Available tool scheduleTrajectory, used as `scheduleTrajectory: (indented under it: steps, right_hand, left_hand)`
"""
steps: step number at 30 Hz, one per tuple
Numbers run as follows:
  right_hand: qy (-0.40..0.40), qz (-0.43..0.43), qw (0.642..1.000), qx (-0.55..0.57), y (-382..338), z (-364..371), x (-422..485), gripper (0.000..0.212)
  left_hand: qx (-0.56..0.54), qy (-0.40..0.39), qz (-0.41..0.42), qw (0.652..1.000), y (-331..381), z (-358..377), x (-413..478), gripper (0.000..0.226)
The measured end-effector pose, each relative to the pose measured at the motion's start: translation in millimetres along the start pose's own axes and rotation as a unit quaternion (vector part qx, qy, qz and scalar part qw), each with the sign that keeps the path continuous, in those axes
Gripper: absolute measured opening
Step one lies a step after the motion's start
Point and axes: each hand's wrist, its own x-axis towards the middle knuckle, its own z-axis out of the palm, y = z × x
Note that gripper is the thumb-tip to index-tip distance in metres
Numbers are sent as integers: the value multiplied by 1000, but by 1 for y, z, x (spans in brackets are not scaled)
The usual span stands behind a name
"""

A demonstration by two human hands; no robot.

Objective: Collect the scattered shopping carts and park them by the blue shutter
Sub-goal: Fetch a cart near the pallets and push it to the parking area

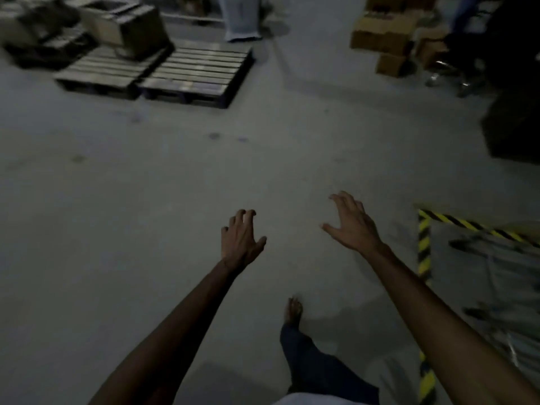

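Both your arms reach forward and down, bare to the elbow and spread apart. Your left hand (241, 242) is palm down, its fingers (244, 214) curled like a claw and the thumb pushed out to the right; it holds nothing. Your right hand (352, 225) sits a little farther ahead, palm down, fingers spread and slightly bent, thumb pointing left toward the other hand, also holding nothing. Between the forearms, your bare foot (293, 311) steps forward under a dark trouser leg (315, 363).

Grey concrete floor (146, 229) with two pallets (175, 71), cardboard boxes (382, 36), yellow-black hazard tape (424, 244).
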Motion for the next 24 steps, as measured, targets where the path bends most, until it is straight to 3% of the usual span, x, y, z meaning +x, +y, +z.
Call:
scheduleTrajectory:
  steps: [8, 14, 19, 24]
  right_hand:
    - [-137, -133, 982, 3, -126, 50, 221, 76]
    - [-177, -244, 953, -6, -261, 96, 371, 73]
    - [-199, -366, 909, -23, -401, 154, 460, 72]
    - [-207, -424, 880, -46, -544, 214, 541, 73]
  left_hand:
    - [26, 55, -247, 967, -201, -70, 57, 71]
    - [29, 127, -366, 921, -305, -117, 91, 71]
    - [30, 167, -428, 888, -391, -148, 137, 72]
    - [17, 201, -452, 869, -507, -174, 192, 72]
